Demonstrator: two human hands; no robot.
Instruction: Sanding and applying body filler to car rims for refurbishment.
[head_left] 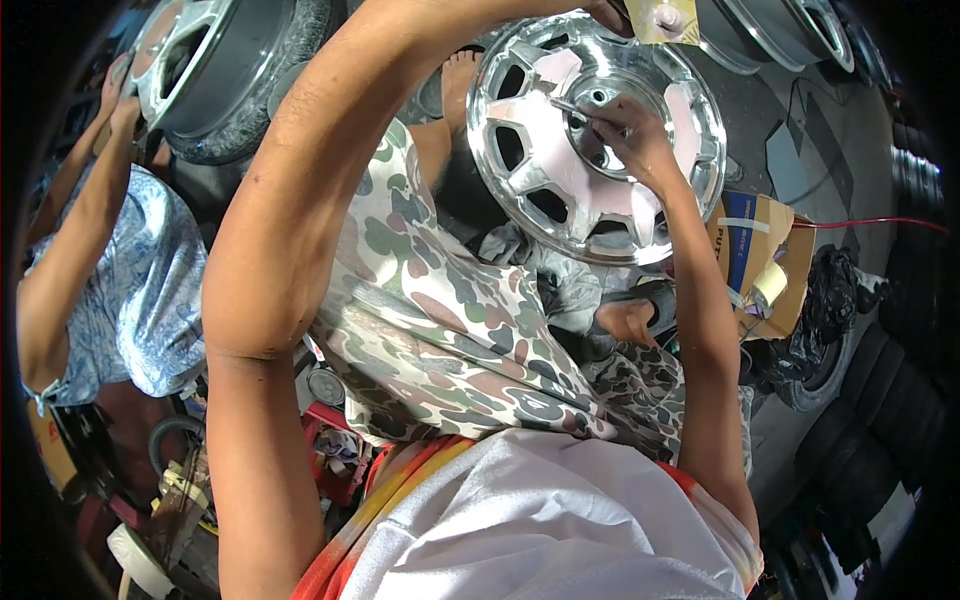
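Closely pinched between thumb and fingers, a thin tool point(563, 104) meets the face of a silver wheel point(562, 148) in the head view, worked by the right hand point(638, 142) of a person in camouflage shorts point(440, 300). The right grip is narrow, with little gap around the tool, whose long axis runs leftward and slightly upward across the picture, its tip just left of the hub. The left hand point(610, 14), partly cut off by the upper edge, holds a yellow card point(644, 28) by its left edge; how far its fingers are parted cannot be told. On the card sits a pale pinkish dab point(669, 19). The wheel is in front of the person, near their feet, its round face turned up toward the camera, with matte pinkish patches on the spokes amid the shiny metal; its axle line points roughly back at the viewer. At left, a co-worker in a blue patterned garment point(160, 280) has both hands at another wheel point(235, 75), this one with a tyre. At right stands an open cardboard box point(735, 250) near a black plastic bag point(825, 315).
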